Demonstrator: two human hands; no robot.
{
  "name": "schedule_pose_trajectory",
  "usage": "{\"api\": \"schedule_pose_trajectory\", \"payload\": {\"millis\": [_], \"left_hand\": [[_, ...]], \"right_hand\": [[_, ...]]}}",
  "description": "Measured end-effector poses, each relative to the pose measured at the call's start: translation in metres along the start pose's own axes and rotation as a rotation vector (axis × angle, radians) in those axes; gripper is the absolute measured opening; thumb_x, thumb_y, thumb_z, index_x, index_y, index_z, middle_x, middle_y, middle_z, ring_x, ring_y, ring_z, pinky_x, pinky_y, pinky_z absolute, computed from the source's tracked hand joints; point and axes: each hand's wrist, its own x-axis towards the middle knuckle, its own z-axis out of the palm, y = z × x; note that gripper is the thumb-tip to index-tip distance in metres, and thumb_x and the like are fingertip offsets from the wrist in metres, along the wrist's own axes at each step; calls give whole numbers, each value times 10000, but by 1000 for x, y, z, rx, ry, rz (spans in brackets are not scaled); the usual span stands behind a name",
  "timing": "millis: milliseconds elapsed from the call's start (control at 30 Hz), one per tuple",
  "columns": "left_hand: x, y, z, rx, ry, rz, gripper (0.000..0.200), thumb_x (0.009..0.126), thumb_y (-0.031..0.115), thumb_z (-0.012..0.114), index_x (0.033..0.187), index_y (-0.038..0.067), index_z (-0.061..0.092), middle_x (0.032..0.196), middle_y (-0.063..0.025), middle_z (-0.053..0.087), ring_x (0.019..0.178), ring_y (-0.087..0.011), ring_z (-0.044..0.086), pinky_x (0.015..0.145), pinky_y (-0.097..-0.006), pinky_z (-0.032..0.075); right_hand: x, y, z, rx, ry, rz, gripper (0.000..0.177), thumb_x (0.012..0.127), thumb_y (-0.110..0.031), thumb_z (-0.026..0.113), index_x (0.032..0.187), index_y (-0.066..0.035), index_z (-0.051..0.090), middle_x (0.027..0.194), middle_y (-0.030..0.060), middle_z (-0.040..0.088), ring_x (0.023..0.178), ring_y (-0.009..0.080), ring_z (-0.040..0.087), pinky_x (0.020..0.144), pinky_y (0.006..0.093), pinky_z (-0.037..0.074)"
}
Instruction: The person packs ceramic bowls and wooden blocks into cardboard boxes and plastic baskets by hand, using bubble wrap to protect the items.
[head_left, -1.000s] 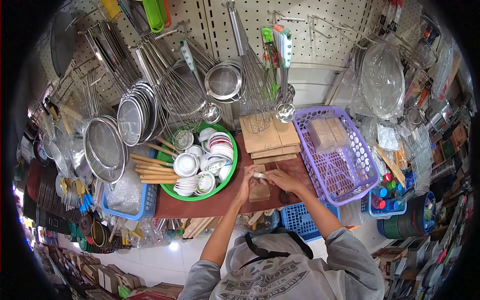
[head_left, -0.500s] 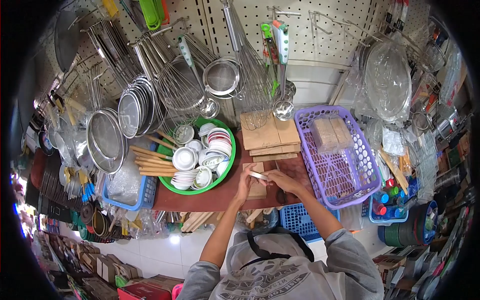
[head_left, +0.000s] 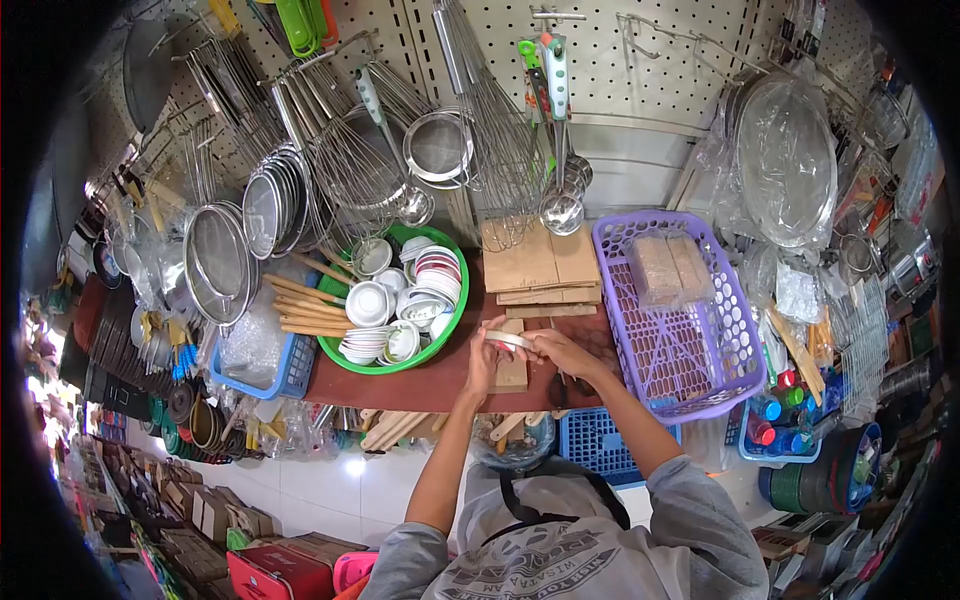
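Over the front of the red-brown table, both hands meet at a small round white thing with a curved rim and a touch of red (head_left: 510,340). My left hand (head_left: 484,356) grips its left side, fingers curled round it. From the right, my right hand (head_left: 560,352) pinches its other edge. I cannot tell whether it is a roll of tape or a small dish. Below the hands lies a narrow piece of brown cardboard (head_left: 511,372). Dark-handled scissors (head_left: 560,390) rest just right of it.
At left, a green basin (head_left: 455,335) holds small white bowls and wooden-handled tools. Stacked cardboard sheets (head_left: 530,265) lie behind the hands. A purple basket (head_left: 612,300) with a wrapped brown pack (head_left: 672,270) stands right. Whisks (head_left: 490,150), strainers (head_left: 438,148) and ladles (head_left: 562,212) hang above.
The white thing has tilted in my hands, so more of its curved rim and a red mark show. My hands stay together at nearly the same spot, and the view has shifted slightly.
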Motion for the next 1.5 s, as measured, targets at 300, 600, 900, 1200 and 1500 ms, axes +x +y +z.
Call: {"api": "schedule_pose_trajectory", "payload": {"millis": [300, 600, 900, 1200, 1500], "left_hand": [[-5, -7, 8, 197, 78, -24, 686, 980, 573, 398, 1414, 42, 400, 973, -20, 523, 837, -138, 492, 809, -288, 400], [-4, 1, 5, 44, 33, -4, 708, 982, 550, 392, 1412, -12, 404, 1083, -89, 552, 918, -169, 520, 847, -323, 410], [1, -6, -11, -115, -43, -56, 640, 979, 538, 420, 1405, 60, 428, 1048, -50, 558, 892, -158, 530, 841, -306, 417], [-2, -8, -7, 116, 7, -63, 587, 978, 487, 463, 1391, 71, 433, 935, -19, 541, 808, -121, 479, 761, -269, 392], [0, -1, -6, -28, -45, -51, 694, 1010, 560, 346, 1450, 23, 371, 950, -30, 545, 778, -120, 486, 726, -270, 408]], "right_hand": [[3, -12, -6, -188, 1, 35, 297, 934, -209, 395, 678, -75, 468, 631, -38, 396, 597, 94, 365, 574, 263, 301], [5, -8, -1, -165, 1, 30, 299, 927, -230, 405, 727, -40, 521, 668, -8, 445, 645, 106, 395, 626, 256, 328], [5, -18, 4, -11, -1, 87, 300, 929, -200, 419, 672, -49, 456, 670, -11, 426, 639, 101, 384, 611, 247, 329], [8, -2, 2, -140, 25, 49, 295, 915, -210, 398, 660, -71, 447, 667, -19, 434, 643, 97, 384, 624, 258, 328], [4, -4, 3, -178, 17, 69, 302, 919, -230, 394, 686, -60, 484, 664, 0, 443, 653, 117, 402, 644, 270, 340]]}}
